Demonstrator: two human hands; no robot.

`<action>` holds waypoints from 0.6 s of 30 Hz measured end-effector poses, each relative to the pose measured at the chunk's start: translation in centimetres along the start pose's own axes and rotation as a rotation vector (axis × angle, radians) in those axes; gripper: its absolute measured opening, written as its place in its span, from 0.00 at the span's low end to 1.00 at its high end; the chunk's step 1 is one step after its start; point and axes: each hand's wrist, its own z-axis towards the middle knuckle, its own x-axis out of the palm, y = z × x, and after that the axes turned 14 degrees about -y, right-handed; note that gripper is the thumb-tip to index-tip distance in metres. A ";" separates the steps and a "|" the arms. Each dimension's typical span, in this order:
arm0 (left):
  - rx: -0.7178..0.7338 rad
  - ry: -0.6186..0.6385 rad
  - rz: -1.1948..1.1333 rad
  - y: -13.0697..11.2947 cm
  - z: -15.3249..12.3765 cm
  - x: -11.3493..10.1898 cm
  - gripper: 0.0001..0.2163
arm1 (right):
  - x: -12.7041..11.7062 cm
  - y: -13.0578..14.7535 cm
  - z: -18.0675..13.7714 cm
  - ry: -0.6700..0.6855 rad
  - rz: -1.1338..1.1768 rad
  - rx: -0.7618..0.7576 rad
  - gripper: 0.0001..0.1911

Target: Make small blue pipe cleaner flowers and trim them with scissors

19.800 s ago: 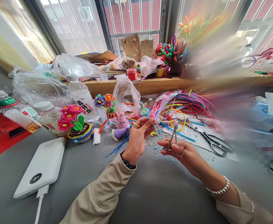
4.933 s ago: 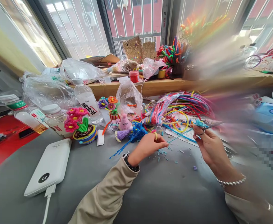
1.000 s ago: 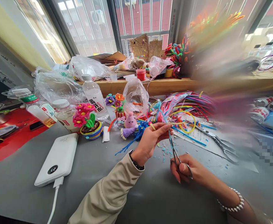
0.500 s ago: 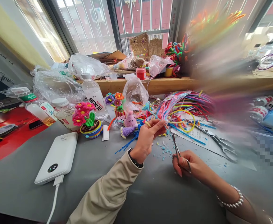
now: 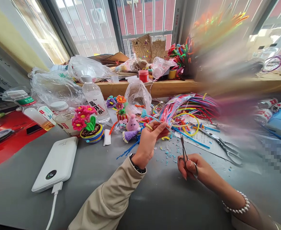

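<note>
Near the middle of the grey table, my left hand (image 5: 148, 140) pinches a thin light-blue pipe cleaner (image 5: 152, 118) between thumb and fingers. One end of it rises to a fluffy tip at the upper left; the other sticks out on the right. My right hand (image 5: 193, 166) has its fingers in the loops of small metal scissors (image 5: 183, 147), whose blades point up and sit just right of the left fingertips. Blue fluff clippings (image 5: 167, 155) are scattered on the table between both hands. A purple-and-pink crocheted figure (image 5: 132, 124) lies beyond my left hand.
Bundled colourful pipe cleaners (image 5: 176, 107) and larger scissors (image 5: 220, 143) lie beyond my right hand. At the left are a white power bank (image 5: 58, 163), a pink flower pot (image 5: 91, 135) and bottles (image 5: 96, 99). A blurred mass covers the right side.
The pipe cleaner in my left hand has turned slightly, its fluffy end showing further left. The scissors stand a little more upright, and the whole view has shifted slightly.
</note>
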 end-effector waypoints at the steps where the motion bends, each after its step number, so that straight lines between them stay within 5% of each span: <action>1: -0.003 -0.008 -0.002 0.0 0.0 0.0 0.09 | 0.0 0.0 0.0 -0.002 -0.002 0.010 0.35; 18: 0.039 0.027 0.165 0.0 -0.3 0.2 0.10 | 0.7 0.5 0.0 0.161 -0.043 0.037 0.38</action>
